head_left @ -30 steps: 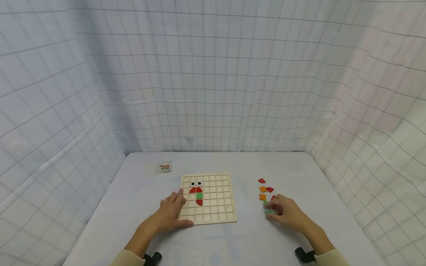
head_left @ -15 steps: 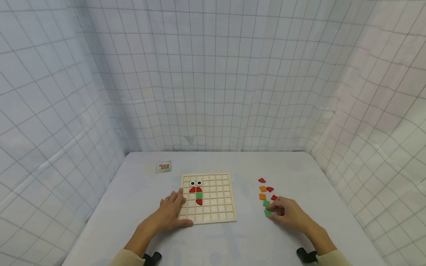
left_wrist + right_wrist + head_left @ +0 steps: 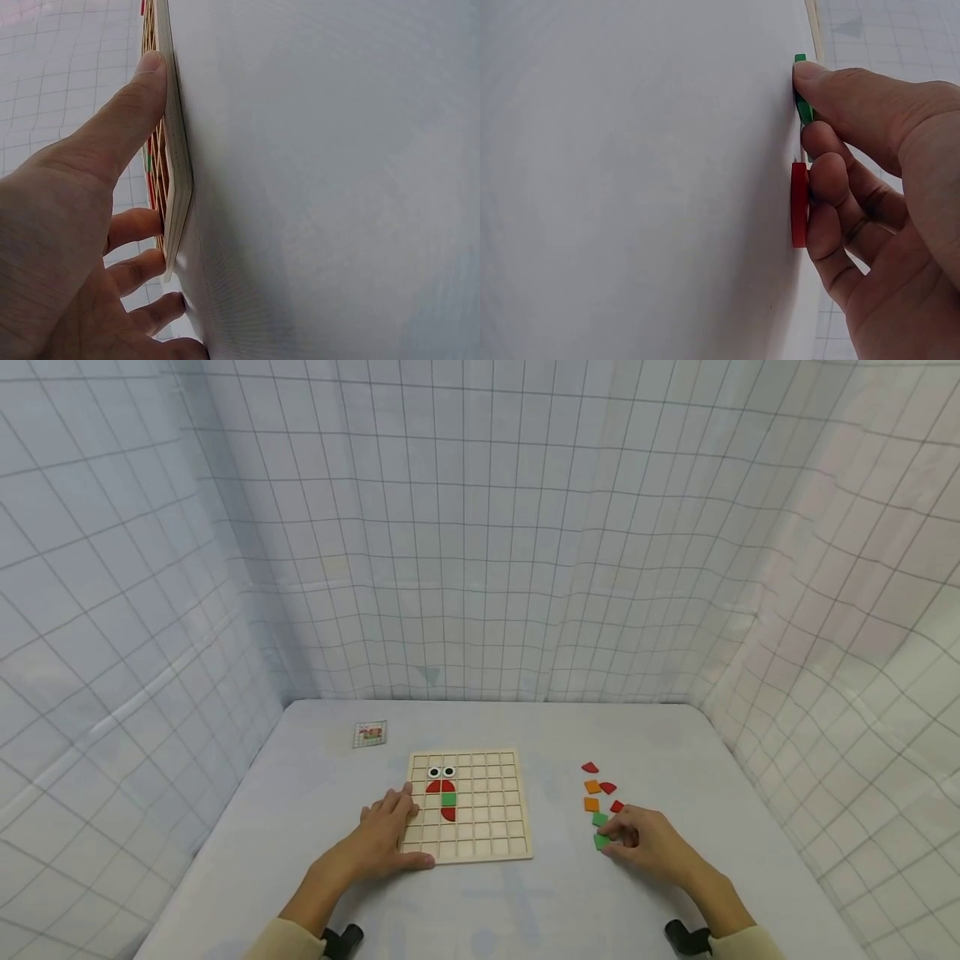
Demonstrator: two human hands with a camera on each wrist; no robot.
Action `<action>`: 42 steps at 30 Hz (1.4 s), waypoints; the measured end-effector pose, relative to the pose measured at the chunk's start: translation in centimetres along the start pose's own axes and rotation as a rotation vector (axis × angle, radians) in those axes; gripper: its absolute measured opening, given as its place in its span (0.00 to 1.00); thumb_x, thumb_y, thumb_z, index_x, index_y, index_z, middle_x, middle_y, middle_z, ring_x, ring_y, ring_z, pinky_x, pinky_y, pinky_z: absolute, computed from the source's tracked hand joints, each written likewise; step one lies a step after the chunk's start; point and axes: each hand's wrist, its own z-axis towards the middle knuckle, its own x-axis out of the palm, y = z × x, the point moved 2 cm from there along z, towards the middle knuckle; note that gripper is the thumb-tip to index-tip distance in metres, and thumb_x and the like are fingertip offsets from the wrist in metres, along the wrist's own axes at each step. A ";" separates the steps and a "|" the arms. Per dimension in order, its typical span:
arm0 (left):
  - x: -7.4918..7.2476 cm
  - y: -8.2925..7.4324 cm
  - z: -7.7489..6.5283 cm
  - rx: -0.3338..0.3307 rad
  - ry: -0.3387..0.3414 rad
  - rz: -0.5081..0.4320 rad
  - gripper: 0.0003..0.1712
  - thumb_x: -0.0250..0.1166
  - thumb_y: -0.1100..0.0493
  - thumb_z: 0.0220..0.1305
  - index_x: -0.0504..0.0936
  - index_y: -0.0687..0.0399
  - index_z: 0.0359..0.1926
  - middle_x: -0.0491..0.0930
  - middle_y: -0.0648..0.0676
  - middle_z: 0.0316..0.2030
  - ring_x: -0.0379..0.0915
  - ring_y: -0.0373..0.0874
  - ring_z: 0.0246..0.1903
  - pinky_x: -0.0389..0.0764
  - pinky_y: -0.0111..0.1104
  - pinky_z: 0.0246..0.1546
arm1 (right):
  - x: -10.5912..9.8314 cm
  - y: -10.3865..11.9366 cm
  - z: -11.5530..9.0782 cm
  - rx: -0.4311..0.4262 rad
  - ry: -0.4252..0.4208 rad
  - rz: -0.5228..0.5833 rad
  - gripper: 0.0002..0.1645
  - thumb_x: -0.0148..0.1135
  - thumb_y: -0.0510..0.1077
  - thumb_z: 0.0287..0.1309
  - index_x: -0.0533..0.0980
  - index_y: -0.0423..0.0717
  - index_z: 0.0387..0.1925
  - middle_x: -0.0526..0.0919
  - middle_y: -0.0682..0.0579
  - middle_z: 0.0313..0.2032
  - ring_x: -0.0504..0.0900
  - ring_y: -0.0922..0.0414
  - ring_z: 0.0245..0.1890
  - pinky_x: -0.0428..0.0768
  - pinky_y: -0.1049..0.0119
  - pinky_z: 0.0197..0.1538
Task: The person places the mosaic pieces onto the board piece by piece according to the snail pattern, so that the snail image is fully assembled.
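A pale wooden grid board (image 3: 491, 817) lies on the table. My left hand (image 3: 377, 839) rests at its near left corner, with the thumb along the near edge and the fingers spread at the left side. On the board are two eye tiles (image 3: 448, 772), several red quarter-round tiles (image 3: 448, 814) and one green square (image 3: 448, 799). To the right of it, my right hand (image 3: 651, 842) pinches a green square tile (image 3: 804, 111) between thumb and index finger, at the table surface. A red tile (image 3: 799, 204) lies under its other curled fingers in the right wrist view.
Beyond the right hand lie another green square (image 3: 599, 819), two orange squares (image 3: 592, 805) and several red pieces (image 3: 590, 767). A small picture card (image 3: 370, 734) lies behind the board, to the left. White grid-patterned cloth (image 3: 487, 568) surrounds the table.
The right hand has shifted slightly right and toward me, uncovering more of the green squares and a red piece. The left hand stays at the board's corner.
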 end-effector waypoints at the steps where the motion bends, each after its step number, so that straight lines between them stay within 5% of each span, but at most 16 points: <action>1: 0.0 0.0 0.0 0.000 0.001 -0.003 0.48 0.89 0.34 0.60 0.77 0.55 0.66 0.58 0.73 0.90 0.59 0.82 0.86 0.59 0.86 0.79 | 0.0 0.0 0.0 -0.001 -0.001 0.001 0.12 0.89 0.41 0.65 0.93 0.50 0.48 0.85 0.61 0.36 0.75 0.71 0.33 0.77 0.75 0.35; 28: -0.1 0.0 0.2 0.029 -0.011 -0.008 0.47 0.90 0.35 0.60 0.76 0.57 0.64 0.62 0.74 0.87 0.62 0.79 0.84 0.65 0.78 0.79 | 0.1 0.1 0.4 -0.005 -0.009 -0.032 0.12 0.90 0.43 0.63 0.93 0.51 0.46 0.84 0.62 0.35 0.75 0.70 0.33 0.78 0.74 0.35; 42: 0.0 0.0 0.0 0.032 -0.017 0.000 0.46 0.89 0.35 0.61 0.76 0.56 0.64 0.60 0.75 0.88 0.59 0.83 0.86 0.61 0.84 0.80 | 0.2 1.4 1.9 -0.059 -0.011 -0.057 0.12 0.89 0.43 0.64 0.93 0.51 0.46 0.87 0.62 0.39 0.75 0.71 0.35 0.78 0.73 0.38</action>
